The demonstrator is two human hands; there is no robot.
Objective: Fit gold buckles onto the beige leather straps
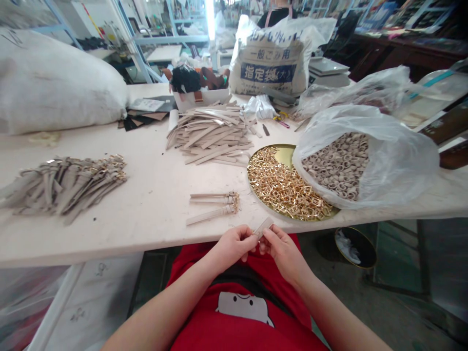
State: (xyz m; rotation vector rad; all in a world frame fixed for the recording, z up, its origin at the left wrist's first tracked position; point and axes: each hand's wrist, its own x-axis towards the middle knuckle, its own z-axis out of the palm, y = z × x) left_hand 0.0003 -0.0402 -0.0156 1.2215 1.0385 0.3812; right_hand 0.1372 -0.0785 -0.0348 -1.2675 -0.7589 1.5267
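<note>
Just over the table's front edge, my left hand (239, 243) and my right hand (280, 246) are both closed on one beige strap (263, 227). Its upper end sticks out between my fingers; a small glint of gold shows by my left fingertips. Beyond my hands lie a few beige straps (210, 214) with gold buckles (234, 202) at their right ends. To the right, a round gold tray (285, 155) holds a heap of small gold buckles (285, 187). A clear plastic bag (395, 165) full of beige loops (338, 165) overlaps the tray's edge.
A pile of loose beige strips (215, 131) lies at the table's middle. Buckled straps (69, 185) are heaped at left. Behind stand a large white sack (54, 83), a printed bag (268, 63) and a box of dark pieces (197, 97). A bin (354, 248) stands below right.
</note>
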